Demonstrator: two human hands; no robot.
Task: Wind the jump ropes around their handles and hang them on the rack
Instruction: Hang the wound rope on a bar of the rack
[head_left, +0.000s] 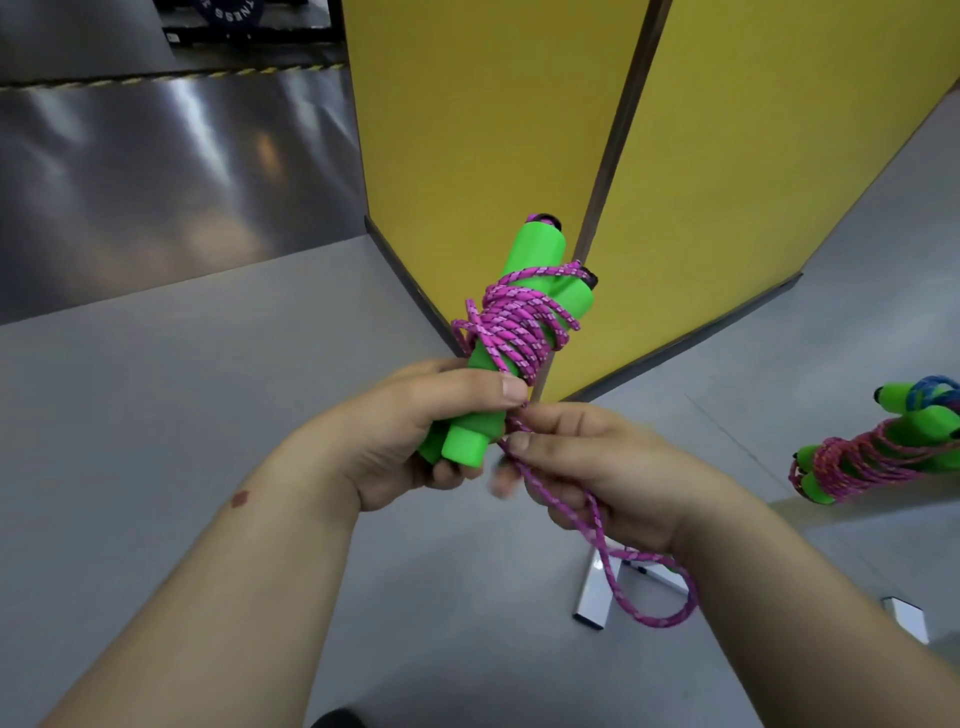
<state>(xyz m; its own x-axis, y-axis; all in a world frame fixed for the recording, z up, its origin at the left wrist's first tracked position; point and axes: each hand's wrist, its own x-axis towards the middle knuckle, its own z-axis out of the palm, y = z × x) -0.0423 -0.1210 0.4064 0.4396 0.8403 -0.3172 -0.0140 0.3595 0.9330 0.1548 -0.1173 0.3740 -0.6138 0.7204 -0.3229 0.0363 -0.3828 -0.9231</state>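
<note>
My left hand (415, 431) grips the lower end of two green foam handles (524, 291) held side by side and pointing up and away. Pink braided rope (519, 322) is wound in several turns around their middle. My right hand (587, 467) pinches the loose tail of the pink rope just below the handles. The rest of that tail hangs down in a loop (654, 592) under my right wrist. A second jump rope bundle (872, 457) with green handles and reddish rope lies at the right edge, with a blue-roped one (930, 395) behind it.
A yellow partition (493, 130) with a dark corner post stands straight ahead on the grey floor (182, 415). Silver metal feet (592, 592) of a stand rest on the floor under my right hand. A dark shiny floor area lies at the far left.
</note>
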